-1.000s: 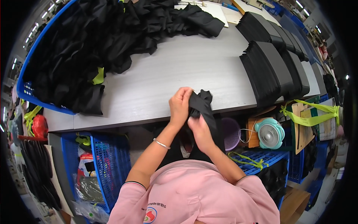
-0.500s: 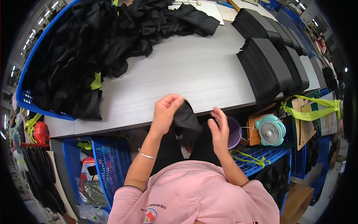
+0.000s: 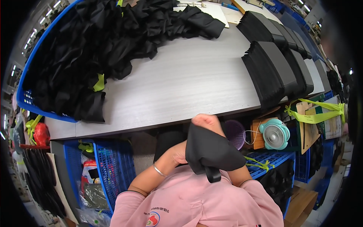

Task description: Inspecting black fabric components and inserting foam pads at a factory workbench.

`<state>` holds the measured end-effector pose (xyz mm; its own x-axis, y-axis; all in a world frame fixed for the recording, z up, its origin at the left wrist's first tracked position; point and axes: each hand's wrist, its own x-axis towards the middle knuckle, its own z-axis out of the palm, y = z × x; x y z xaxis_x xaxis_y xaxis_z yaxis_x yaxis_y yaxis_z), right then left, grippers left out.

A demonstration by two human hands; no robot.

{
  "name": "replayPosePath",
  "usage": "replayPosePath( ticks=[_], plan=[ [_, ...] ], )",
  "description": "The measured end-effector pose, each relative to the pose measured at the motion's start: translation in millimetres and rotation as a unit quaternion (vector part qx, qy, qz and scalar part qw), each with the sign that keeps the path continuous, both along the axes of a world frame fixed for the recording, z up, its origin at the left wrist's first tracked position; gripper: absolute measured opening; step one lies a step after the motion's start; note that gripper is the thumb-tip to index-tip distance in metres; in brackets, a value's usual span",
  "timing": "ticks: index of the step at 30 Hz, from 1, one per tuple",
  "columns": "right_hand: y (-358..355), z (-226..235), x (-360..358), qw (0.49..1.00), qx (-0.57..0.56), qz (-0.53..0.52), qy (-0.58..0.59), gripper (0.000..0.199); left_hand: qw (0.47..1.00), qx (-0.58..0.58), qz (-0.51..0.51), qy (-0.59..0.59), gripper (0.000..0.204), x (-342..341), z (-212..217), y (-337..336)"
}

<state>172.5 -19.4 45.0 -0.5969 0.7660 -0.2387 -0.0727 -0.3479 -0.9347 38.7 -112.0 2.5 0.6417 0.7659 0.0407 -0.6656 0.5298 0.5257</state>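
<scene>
A black cloth piece (image 3: 208, 147) with a short black strap (image 3: 213, 174) hangs in front of my body, below the table edge. My right hand (image 3: 207, 122) is at its upper corner, fingers curled closed against the cloth. The cloth covers much of my right forearm; whether the arm is inside it or behind it I cannot tell. My left hand (image 3: 180, 152) reaches in at the cloth's left side, its fingers hidden behind the fabric. A bracelet circles my left wrist.
A blue basket (image 3: 25, 99) heaped with black cloth pieces (image 3: 87, 49) lies on the grey table (image 3: 181, 79). Stacked black pieces (image 3: 270, 72) stand at the right. Below are a purple bin (image 3: 235, 133), a teal fan (image 3: 275, 133) and blue crates (image 3: 113, 162).
The black cloth has come up and toward my body, spread over my right forearm. My right hand has moved left to its top and closed; my left hand has dropped behind it.
</scene>
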Motion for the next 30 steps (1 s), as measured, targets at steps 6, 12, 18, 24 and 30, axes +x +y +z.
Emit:
replayPosePath(
  ticks=[6,12,18,24,30],
  plan=[
    [-62,-56,-54,0.986,-0.103,0.120,0.054,0.026,0.995,-0.044,0.054,0.064,0.042,19,62,10],
    [-93,-117,-40,0.962,0.026,0.268,-0.046,0.022,0.979,-0.096,0.178,0.036,0.060,44,89,43],
    [-32,-81,32,0.981,-0.062,-0.180,-0.030,0.026,0.899,-0.177,0.390,0.094,0.054,0,68,52],
    [-23,14,21,0.930,0.326,-0.117,-0.122,0.013,0.897,-0.120,0.388,0.175,0.054,10,60,55],
    [-18,-5,42,0.952,0.282,0.101,-0.063,0.023,0.899,-0.046,0.361,0.243,0.054,-35,48,28]
  ],
)
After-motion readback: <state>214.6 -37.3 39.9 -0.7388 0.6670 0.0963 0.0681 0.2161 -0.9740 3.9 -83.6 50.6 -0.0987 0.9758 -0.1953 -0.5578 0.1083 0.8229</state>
